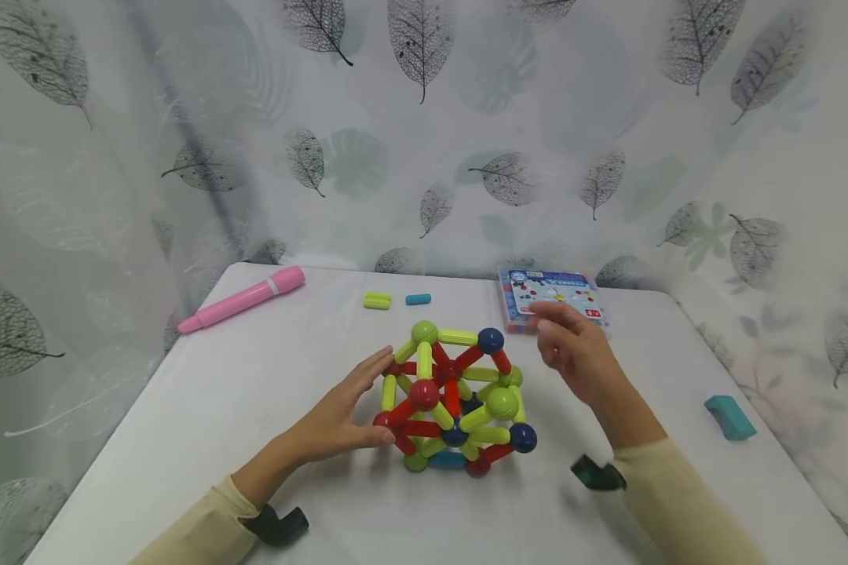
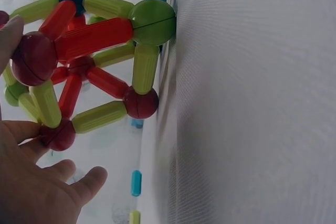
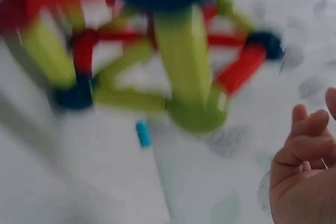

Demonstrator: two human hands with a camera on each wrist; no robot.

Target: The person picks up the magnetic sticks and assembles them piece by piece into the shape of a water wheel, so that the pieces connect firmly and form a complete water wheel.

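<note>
A structure of magnetic rods and balls [image 1: 452, 395] stands on the white table, with red, yellow-green and blue rods joined by red, green and dark blue balls. My left hand [image 1: 339, 412] steadies its left side. In the left wrist view, the fingertips [image 2: 34, 132] hold one red ball while the thumb [image 2: 8, 40] lies against another, the structure between them. My right hand [image 1: 572, 353] is raised to the right of the structure, apart from it, its fingers loosely bent around nothing. The right wrist view shows the structure blurred beside that hand [image 3: 304, 171].
Behind the structure lie loose yellow-green rods [image 1: 377, 300] and a blue rod [image 1: 418, 299]. A flat box with a printed lid [image 1: 554, 292] sits at the back right, beyond my right hand. A pink marker-shaped object [image 1: 243, 300] lies back left, and a teal block [image 1: 730, 417] near the right edge.
</note>
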